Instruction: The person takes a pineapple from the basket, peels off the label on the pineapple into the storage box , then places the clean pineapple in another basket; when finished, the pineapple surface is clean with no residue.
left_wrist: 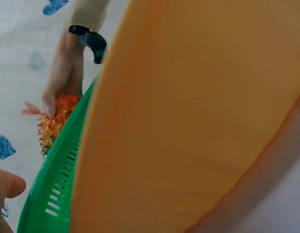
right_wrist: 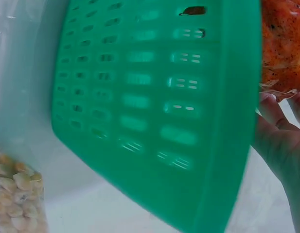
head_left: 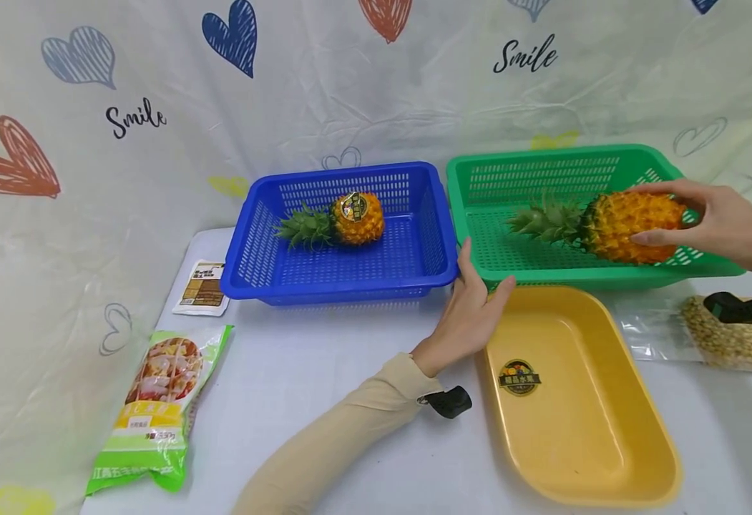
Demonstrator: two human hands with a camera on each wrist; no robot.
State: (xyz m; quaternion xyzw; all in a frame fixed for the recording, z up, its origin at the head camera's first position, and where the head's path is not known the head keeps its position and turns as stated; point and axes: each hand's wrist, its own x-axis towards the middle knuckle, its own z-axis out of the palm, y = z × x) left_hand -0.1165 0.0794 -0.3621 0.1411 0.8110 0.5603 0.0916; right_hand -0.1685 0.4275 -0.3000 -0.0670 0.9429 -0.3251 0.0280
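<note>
1. Head view: at the right of the frame, a person's right hand [head_left: 717,218] grips the rounded base end of a large orange-yellow pineapple with a green leafy crown [head_left: 630,223], thumb on the near side, fingers over the top; the fruit lies lengthwise within the outline of a green slatted plastic basket [head_left: 594,277], crown toward the frame's centre; whether its underside rests on the basket floor cannot be told. At centre, the left hand [head_left: 462,315] grasps nothing, its fingers extended at the near right corner of a blue slatted plastic basket [head_left: 343,292]; there, a smaller labelled pineapple [head_left: 365,227] lies inside; a yellow oblong plastic tray [head_left: 575,429] fills the lower right. The large fruit looks firm and fairly weighty; its knobbly rind should give good purchase around the broad middle, while the crown seems a flimsy handle.

2. Left wrist view: the fruit shows at the upper left, partly above the basket's green rim, the right hand clasping it from above; a part of the left hand enters at the lower left edge, holding nothing visible.

3. Right wrist view: fingertips meet the fruit's glossy base at the right edge; what looks like clear film there could make it slippery, favouring a wide, even hold; pale kernels in a clear bag [right_wrist: 16,194] sit at the lower left.
</note>
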